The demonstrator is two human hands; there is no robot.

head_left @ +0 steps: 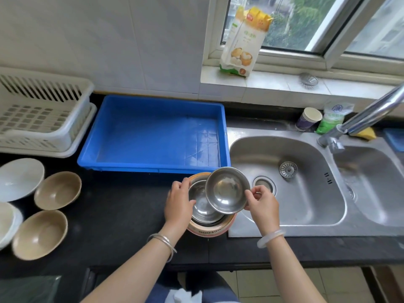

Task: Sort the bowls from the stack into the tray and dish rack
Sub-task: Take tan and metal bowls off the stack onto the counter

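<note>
Our right hand (261,205) pinches tilted steel bowl (227,190) by rim; our left hand (179,202), fingers curled, steadies bowl stack (207,224).

A home kitchen is shown. A double-basin stainless steel sink (306,219) is set into a black stone countertop (122,206), with a chrome swivel tap (371,114) mounted behind it. Left of the sink, a rectangular blue plastic tray (153,101) is placed, and further left a white slatted plastic dish rack (41,112). White wall tiles (105,40) are seen behind these. Behind the sink, a white-framed window (328,57) is fitted, and a yellow-and-white flour bag (242,42) is propped on its sill. Beige round bowls (58,190) are laid out far left of the sink.
</note>
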